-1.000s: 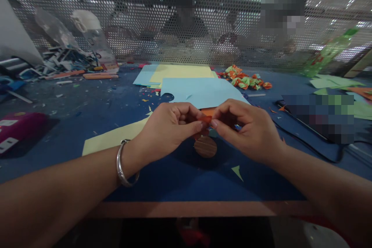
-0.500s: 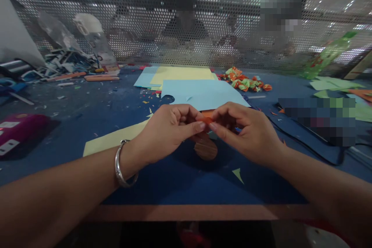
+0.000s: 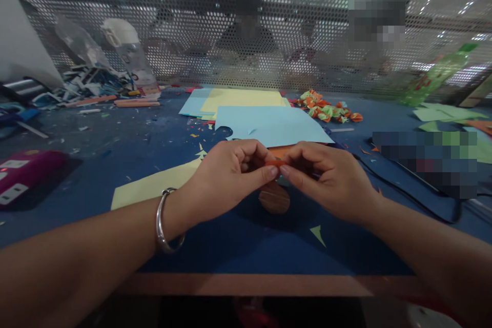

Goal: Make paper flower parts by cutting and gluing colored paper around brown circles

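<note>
A small piece of orange paper [image 3: 275, 163] is pinched between the fingertips of both hands, near the middle of the view. My left hand [image 3: 240, 174], with a silver bangle at the wrist, closes thumb and fingers on its left side. From the other side my right hand [image 3: 326, 174] grips it the same way; the fingers hide much of the paper. Beneath the fingertips lies a round brown wooden disc [image 3: 274, 199], partly covered. Light blue paper sheets [image 3: 274, 125] lie just beyond the hands, and a pale yellow sheet [image 3: 149, 184] reaches under my left forearm.
Crumpled orange and green paper pieces [image 3: 326, 108] sit behind the sheets. At right are a pixelated dark object [image 3: 423, 161], a black cable [image 3: 403, 195] and a green bottle [image 3: 434, 77]. A purple power strip [image 3: 31, 174] lies left, with a clear bottle [image 3: 132, 56] farther back.
Both hands stay together on the orange paper, which now shows as a thinner strip between the fingertips. The whole view has shifted slightly.
</note>
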The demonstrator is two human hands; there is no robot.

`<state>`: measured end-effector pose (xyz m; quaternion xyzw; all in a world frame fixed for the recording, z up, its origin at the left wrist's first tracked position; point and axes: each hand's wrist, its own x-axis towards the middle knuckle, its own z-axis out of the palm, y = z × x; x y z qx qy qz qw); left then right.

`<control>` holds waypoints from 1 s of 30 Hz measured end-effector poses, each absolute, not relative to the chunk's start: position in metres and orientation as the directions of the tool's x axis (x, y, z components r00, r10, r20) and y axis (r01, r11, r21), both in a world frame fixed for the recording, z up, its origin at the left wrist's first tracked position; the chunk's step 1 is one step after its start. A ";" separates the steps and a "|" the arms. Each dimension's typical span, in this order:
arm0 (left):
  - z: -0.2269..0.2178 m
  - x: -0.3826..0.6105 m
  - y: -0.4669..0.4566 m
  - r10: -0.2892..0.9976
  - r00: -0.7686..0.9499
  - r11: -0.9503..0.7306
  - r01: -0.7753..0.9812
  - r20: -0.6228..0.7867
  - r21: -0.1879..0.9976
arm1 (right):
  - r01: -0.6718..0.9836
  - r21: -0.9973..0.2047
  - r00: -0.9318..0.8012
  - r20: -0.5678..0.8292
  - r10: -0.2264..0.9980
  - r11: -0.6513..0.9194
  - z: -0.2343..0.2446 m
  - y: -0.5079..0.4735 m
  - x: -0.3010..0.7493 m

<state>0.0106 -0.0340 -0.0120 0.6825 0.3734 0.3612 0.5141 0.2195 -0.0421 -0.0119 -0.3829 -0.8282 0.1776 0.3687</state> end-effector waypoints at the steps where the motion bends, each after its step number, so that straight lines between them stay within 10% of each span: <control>1: -0.011 0.010 -0.035 0.879 0.460 -0.225 0.178 0.122 0.958 | 0.501 -0.571 -0.438 0.480 0.760 0.650 -0.012 -0.042 0.219; 21: -0.008 0.008 -0.033 0.871 0.445 -0.441 0.528 0.206 0.726 | 0.515 -0.573 -0.484 0.420 0.768 0.638 -0.012 -0.043 0.216; 30: -0.008 0.005 -0.033 0.852 0.438 -0.452 0.339 0.288 0.825 | 0.538 -0.596 -0.438 0.407 0.802 0.596 -0.013 -0.038 0.218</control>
